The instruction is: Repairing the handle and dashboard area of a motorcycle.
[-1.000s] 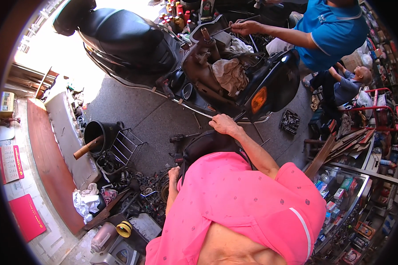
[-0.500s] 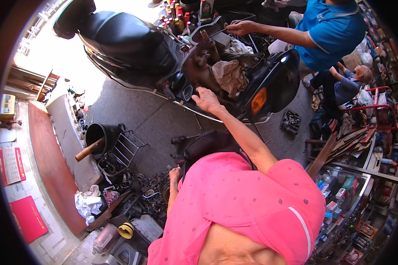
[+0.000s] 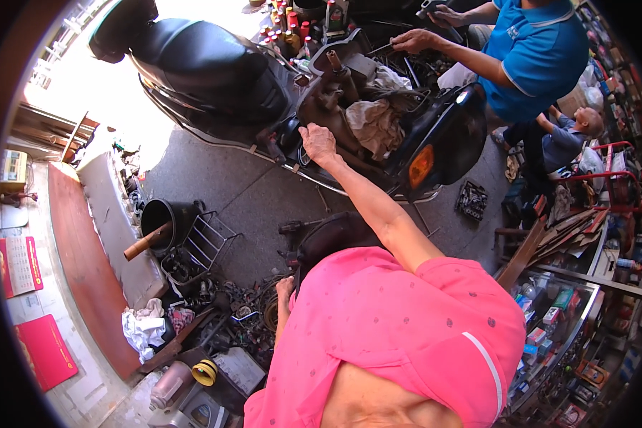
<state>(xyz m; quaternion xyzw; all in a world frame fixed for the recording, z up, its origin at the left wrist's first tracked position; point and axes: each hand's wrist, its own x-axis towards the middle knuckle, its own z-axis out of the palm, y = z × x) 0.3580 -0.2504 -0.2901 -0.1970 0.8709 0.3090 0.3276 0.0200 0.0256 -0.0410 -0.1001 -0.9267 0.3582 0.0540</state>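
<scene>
My right arm stretches out to the black scooter [image 3: 214,71]. At its lower edge my right hand [image 3: 319,145] has its fingers bent and closed over a small round, cup-like thing [image 3: 302,155], mostly covered by the hand. What the fingers hold, if anything, is hidden. Low beside my body, my left hand [image 3: 284,287] is closed, near a heap of metal parts [image 3: 244,303]; I cannot see what is in it. A crumpled beige cloth [image 3: 373,127] lies in the scooter's opened body, close to an orange turn signal [image 3: 421,167].
Across the scooter, a person in a blue shirt [image 3: 535,57] holds a thin rod and a dark tool. Another person [image 3: 560,139] sits at right. A black bucket [image 3: 165,217] and wire rack [image 3: 210,242] stand left. A socket set [image 3: 471,200] lies on the floor.
My right hand has moved slightly left and up, over the round thing, and its fingers have curled in. The co-worker's rod hand has drawn back right, and a dark tool shows in their other hand.
</scene>
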